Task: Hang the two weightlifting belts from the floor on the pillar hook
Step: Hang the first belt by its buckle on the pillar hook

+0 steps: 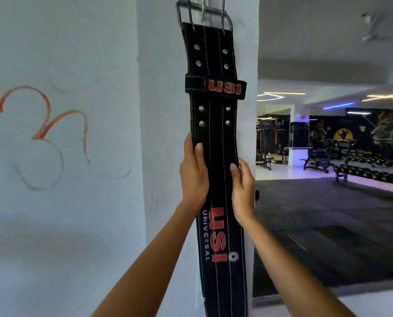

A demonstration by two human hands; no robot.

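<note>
A black weightlifting belt (215,138) with red "USI" lettering hangs straight down the white pillar (161,110). Its metal buckle (204,12) is up at the top edge of the view, where the hook itself is hard to make out. My left hand (194,172) grips the belt's left edge, thumb on the front. My right hand (242,188) grips the right edge a little lower. Both hands hold the belt at about mid-length. Only one belt is visible; whether a second lies behind it I cannot tell.
A white wall (53,202) with an orange painted symbol (44,133) is left of the pillar. To the right opens a gym room with a dark mat floor (328,225), dumbbell racks (369,170) and benches far back.
</note>
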